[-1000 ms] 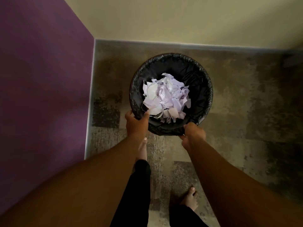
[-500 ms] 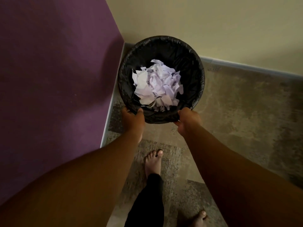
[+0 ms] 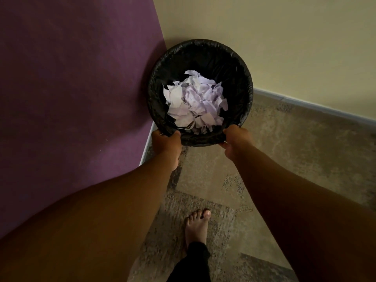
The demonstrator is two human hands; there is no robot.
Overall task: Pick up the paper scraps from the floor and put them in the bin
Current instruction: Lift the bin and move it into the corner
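Note:
A round bin (image 3: 203, 55) lined with a black plastic bag sits in the room's corner, where the two walls meet. Inside it lies a heap of white and pale lilac paper scraps (image 3: 195, 100). My left hand (image 3: 165, 144) grips the bin's near rim on the left, thumb over the edge. My right hand (image 3: 236, 139) grips the near rim on the right. Both arms reach forward from the bottom of the view.
A purple wall (image 3: 71, 88) stands on the left and a cream wall (image 3: 284, 37) behind the bin. The floor (image 3: 295, 159) is a mottled brown carpet. My bare foot (image 3: 196, 226) stands on it below the bin.
The bin, held in both hands, has moved from the open floor towards the corner and now sits against the walls. I have stepped forward; both grips are unchanged.

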